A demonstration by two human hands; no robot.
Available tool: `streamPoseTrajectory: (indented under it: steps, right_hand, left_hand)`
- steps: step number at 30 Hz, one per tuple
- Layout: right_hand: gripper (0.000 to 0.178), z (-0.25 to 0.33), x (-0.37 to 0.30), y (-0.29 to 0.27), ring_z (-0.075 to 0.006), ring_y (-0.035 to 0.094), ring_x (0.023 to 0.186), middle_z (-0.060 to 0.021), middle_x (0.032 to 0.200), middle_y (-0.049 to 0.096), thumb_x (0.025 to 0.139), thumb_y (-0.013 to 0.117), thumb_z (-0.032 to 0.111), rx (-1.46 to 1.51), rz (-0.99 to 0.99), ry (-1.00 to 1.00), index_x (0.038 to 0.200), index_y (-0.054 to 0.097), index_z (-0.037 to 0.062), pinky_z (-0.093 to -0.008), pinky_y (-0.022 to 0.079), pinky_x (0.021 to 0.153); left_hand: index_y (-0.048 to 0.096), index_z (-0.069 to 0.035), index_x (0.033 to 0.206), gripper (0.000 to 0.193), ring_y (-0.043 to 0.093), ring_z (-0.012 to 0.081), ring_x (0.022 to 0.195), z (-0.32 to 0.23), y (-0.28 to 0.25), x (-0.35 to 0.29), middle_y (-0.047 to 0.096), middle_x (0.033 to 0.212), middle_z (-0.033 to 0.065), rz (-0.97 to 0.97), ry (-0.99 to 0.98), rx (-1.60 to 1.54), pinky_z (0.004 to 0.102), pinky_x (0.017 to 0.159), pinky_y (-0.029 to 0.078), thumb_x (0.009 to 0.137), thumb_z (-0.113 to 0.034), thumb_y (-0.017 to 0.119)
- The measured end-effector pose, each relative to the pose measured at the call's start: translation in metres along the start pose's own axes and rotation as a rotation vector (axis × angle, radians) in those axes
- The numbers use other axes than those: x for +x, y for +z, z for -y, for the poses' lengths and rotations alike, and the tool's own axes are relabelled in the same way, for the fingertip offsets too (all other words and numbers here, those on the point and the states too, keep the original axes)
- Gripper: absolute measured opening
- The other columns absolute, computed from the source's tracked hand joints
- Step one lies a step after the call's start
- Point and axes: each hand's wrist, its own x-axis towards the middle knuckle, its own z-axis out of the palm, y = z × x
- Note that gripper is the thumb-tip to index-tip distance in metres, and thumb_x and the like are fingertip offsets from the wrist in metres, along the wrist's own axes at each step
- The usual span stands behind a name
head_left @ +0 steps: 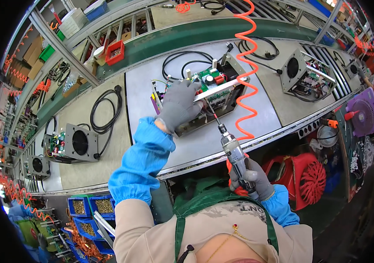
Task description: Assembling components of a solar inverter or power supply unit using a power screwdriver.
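In front of me on the workbench lies an open metal chassis (238,66) with a green circuit board (204,77) and a pale bar (220,89) along its near side. My left hand (179,104), in a grey glove, rests over the unit's left part, its fingers curled at the bar. What the fingertips touch is partly hidden. Gloved as well, my right hand (257,179) grips a power screwdriver (234,153) by its body. The tool tilts up and left, and its long bit (216,116) reaches to the near side of the chassis below the bar.
An orange coiled hose (252,65) hangs just right of the chassis. Similar units with fans stand left (80,141) and right (293,68). Black cables (108,125) lie looped on the bench. A red parts bin (115,52) sits behind; blue screw bins (79,207) are lower left.
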Motion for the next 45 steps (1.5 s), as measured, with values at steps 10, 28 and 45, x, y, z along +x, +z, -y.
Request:
streamPoseTrajectory:
  steps: [10, 28, 45]
  right_hand:
    - [0.082, 0.008, 0.022, 0.009, -0.0131, 0.058, 0.058, -0.0071, 0.083, 0.056, 0.07, 0.072, 0.044, -0.081, 0.01, 0.019, 0.134, 0.036, 0.008, -0.0284, 0.053, 0.052]
    - [0.045, -0.016, 0.023, -0.003, -0.0156, 0.059, 0.058, -0.0104, 0.082, 0.061, 0.086, 0.054, 0.042, 0.319, -0.042, 0.098, 0.115, 0.051, 0.0065, -0.0303, 0.051, 0.052]
    - [0.041, 0.008, 0.033, -0.031, -0.0157, 0.061, 0.066, -0.0103, 0.081, 0.066, 0.094, 0.05, 0.04, -0.38, 0.076, 0.466, 0.095, 0.065, 0.0025, -0.0276, 0.048, 0.06]
  left_hand:
    - [0.067, -0.002, 0.1, 0.032, 0.061, 0.0337, 0.089, -0.004, 0.019, 0.007, 0.062, 0.097, 0.0159, 0.037, -0.056, -0.128, 0.0408, 0.08, 0.05, 0.076, -0.023, 0.064]
    - [0.066, -0.005, 0.096, 0.026, 0.062, 0.0318, 0.09, 0.005, 0.025, 0.006, 0.06, 0.098, 0.0136, 0.015, 0.031, -0.15, 0.0412, 0.079, 0.052, 0.079, -0.023, 0.061]
    - [0.064, -0.004, 0.096, 0.025, 0.061, 0.032, 0.089, 0.007, 0.021, 0.004, 0.059, 0.095, 0.0124, 0.054, 0.005, -0.166, 0.041, 0.078, 0.05, 0.077, -0.021, 0.066]
